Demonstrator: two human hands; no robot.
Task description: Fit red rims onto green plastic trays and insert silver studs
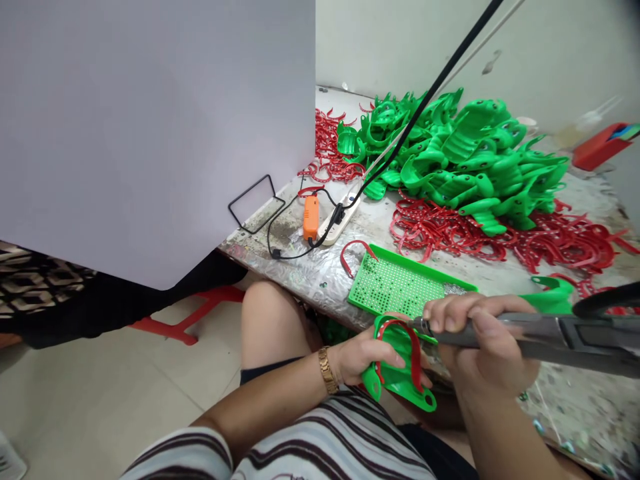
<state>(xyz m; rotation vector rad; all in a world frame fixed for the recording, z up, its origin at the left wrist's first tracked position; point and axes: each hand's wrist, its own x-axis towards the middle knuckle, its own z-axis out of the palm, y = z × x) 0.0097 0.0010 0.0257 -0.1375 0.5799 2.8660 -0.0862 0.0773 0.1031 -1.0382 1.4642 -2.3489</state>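
Note:
My left hand [360, 357], with a gold-coloured wristwatch, is shut on a green moulded plastic piece [400, 381]. A red perforated plastic strip [413, 353] is curved around that piece. My right hand [475, 333] grips a grey hand tool [550, 332], whose narrow metal tip reaches the top of the green piece near the red strip. Behind my hands lies a green perforated tray [395, 283] with a red strip [355, 253] at its corner. Farther back are a heap of green plastic pieces [465, 153] and a tangle of red strips [500, 237].
A foil-covered worktable [300, 273] holds an orange electrical box [311, 217], a white power strip [341, 220] and black cables. A tall grey panel [150, 133] stands at the left. A dark cable rises across the view. A red box [597, 147] sits at the far right.

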